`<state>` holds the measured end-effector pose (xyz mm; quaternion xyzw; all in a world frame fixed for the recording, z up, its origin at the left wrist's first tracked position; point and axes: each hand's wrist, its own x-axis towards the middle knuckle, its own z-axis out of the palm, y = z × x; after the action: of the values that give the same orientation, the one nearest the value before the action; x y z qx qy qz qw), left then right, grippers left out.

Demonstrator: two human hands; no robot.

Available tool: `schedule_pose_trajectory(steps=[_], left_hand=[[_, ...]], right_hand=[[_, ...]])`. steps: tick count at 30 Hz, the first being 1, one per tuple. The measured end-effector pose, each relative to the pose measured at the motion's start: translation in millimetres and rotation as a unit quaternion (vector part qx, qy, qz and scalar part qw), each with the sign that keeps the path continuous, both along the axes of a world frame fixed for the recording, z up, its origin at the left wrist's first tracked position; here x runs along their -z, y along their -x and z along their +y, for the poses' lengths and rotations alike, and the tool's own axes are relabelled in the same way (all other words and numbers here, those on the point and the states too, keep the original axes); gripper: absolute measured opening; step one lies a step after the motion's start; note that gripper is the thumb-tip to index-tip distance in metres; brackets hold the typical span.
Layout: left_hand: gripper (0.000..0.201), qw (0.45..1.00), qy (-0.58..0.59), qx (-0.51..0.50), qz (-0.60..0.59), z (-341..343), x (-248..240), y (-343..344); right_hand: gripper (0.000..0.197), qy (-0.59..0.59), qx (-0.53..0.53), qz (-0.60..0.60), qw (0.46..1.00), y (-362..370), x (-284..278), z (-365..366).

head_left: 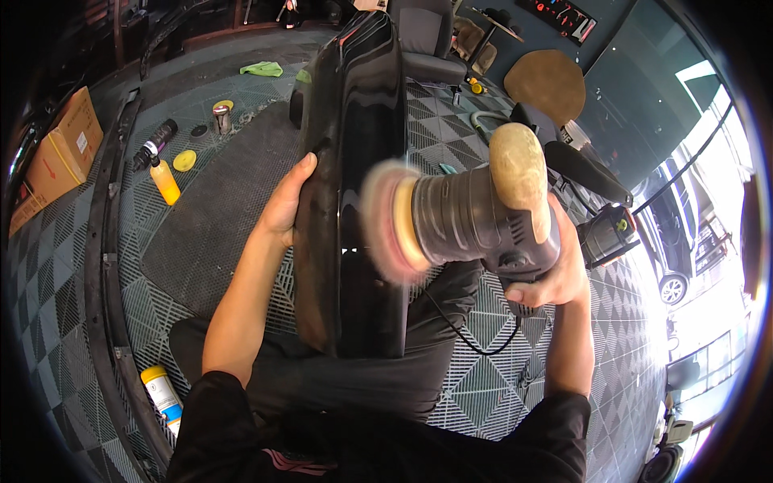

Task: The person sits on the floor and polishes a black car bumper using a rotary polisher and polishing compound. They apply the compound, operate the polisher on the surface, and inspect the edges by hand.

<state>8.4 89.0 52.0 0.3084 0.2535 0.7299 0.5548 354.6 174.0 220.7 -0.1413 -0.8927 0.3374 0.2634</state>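
A long, glossy black car body panel (372,121) stands across my lap, its lower end over my dark trousers. Gripping its left edge is my left hand (286,201), thumb on the near face and the other fingers hidden behind it. My right hand (568,266) is closed round the rear of a black power polisher (459,213), which has a worn tan knob (517,165) on top. The polisher's round pad (394,221), blurred by motion, is at the panel's right side; whether it touches the surface I cannot tell. A thin black cord (483,352) loops below the tool.
To the left lie a yellow bottle (165,181), a dark bottle (155,143), a yellow pad (184,160) and a can (221,119), beside a dark mat (209,225). A cardboard box (60,157) sits farther left. A white tub (163,394) lies lower left; a chair (423,40) stands behind.
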Motion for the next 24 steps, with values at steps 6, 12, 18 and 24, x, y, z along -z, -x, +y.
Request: schedule_pose_trajectory(steps=[6,12,18,24], left_hand=[[0.047,0.998,0.005,-0.048,-0.031,-2.9,-5.9,-7.8],[0.048,0.998,0.006,-0.056,-0.018,-3.2,-2.1,-6.5],[0.050,0.998,0.019,-0.065,0.000,-8.1,-4.4,-9.3],[0.051,0.998,0.006,-0.058,0.005,-6.7,-0.1,-8.6]], right_hand=[[0.111,0.027,0.006,-0.004,1.000,12.8,-4.6,11.6],[0.106,-0.031,0.008,-0.024,0.999,23.9,-17.0,24.3],[0.103,-0.023,0.018,-0.025,0.999,37.8,-31.3,30.6],[0.099,-0.028,0.019,-0.010,0.999,50.2,-39.7,41.2]])
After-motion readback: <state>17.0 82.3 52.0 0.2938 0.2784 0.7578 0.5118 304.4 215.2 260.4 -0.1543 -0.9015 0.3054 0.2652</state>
